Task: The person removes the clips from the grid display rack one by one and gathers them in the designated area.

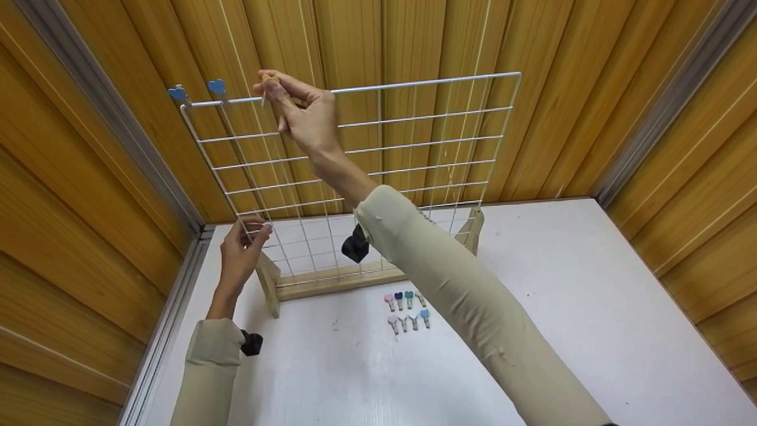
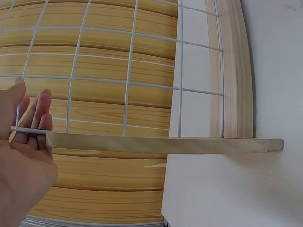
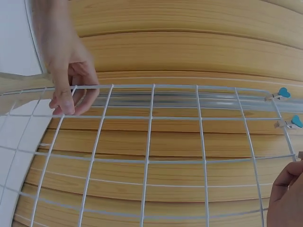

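Observation:
A white wire grid panel (image 1: 426, 83) stands upright in a wooden base (image 1: 331, 289). My left hand (image 1: 239, 254) grips the grid's left side wire low down, its thumb and fingers around the wire in the left wrist view. At the top bar, my right hand (image 1: 310, 115) pinches a small clothespin (image 3: 300, 155), mostly hidden by the fingers. Left of it, two clothespins with blue hearts, an outer one (image 1: 177, 93) and an inner one (image 1: 217, 87), are clipped onto the grid's top near its left corner.
Several small clothespins with pink, navy, green, white and blue tops lie in two rows on the white table (image 1: 331, 367), such as a blue-heart one (image 1: 424, 316). Wood-patterned walls (image 1: 591, 89) stand behind the grid and at both sides.

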A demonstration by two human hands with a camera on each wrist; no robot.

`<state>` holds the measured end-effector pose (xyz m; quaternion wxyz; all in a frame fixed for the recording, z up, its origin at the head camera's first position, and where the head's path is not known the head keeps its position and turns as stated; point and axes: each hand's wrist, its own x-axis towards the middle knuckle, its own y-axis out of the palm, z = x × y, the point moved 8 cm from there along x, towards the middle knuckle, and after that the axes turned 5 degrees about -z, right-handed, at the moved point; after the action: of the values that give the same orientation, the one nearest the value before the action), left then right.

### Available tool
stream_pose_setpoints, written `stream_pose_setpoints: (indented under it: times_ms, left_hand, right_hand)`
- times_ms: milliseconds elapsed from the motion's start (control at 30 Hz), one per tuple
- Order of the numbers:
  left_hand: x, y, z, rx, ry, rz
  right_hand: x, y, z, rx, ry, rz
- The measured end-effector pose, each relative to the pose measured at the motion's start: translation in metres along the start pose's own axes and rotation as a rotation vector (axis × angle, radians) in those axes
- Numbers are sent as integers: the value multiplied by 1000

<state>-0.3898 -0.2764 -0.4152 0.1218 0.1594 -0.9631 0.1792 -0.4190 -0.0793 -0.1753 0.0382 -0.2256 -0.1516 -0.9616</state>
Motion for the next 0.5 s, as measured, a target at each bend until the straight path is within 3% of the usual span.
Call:
stream_pose_setpoints:
  times_ms: [200, 367, 500]
  left_hand:
    - [2, 0, 0, 3, 13, 5]
    - [5, -5, 3, 2, 11, -9]
    - [6, -3, 1, -2, 29, 3]
  right_hand:
    - [-19, -14, 5, 10, -27, 81]
    - [-38, -27, 5, -79, -114, 199]
    - [-49, -50, -2, -145, -130, 244]
